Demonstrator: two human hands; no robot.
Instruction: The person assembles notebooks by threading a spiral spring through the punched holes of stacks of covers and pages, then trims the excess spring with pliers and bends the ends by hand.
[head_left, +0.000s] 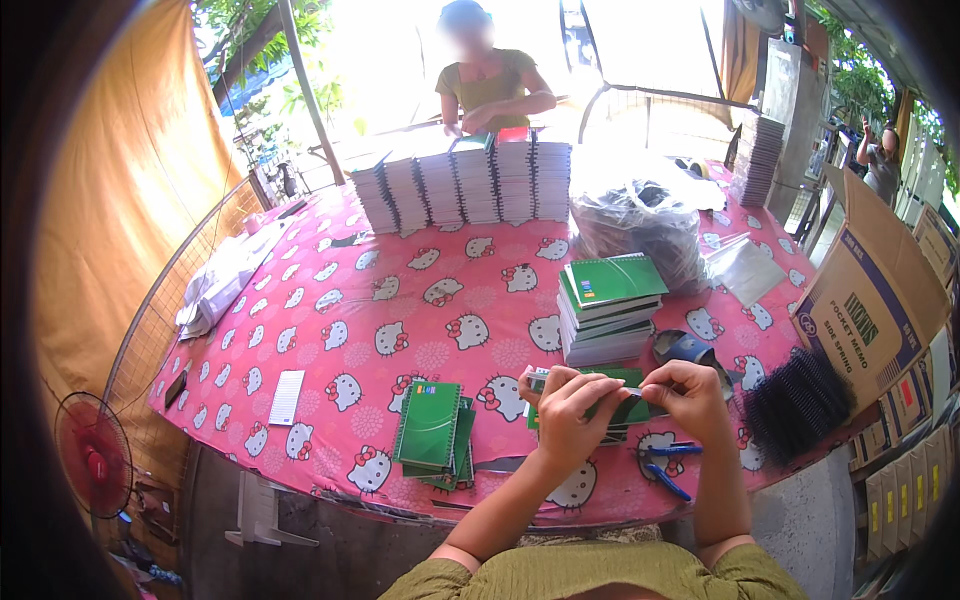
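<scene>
My left hand [573, 408] and my right hand [690, 397] are raised above the near right part of the table, fingers pinched close together. A thin pale piece lies between their fingertips, too small to name. At the left hand's knuckles shows the end of a small white, red and green object, mostly hidden. Below the hands lie green notebooks [603, 434], partly covered by them. Blue-handled pliers [668, 478] rest near my right wrist. Left of my hands sits a low pile of green spiral notebooks [430, 428]; a taller stack of notebooks [608, 300] stands just beyond.
Along the pink tablecloth's [330, 375] far side stand tall notebook stacks [460, 185], a person [490, 85] behind them. A plastic bag [640, 230] lies right of these. Black spiral bindings [797, 405] and an open carton [870, 290] are at right. A fan [93, 455] stands left.
</scene>
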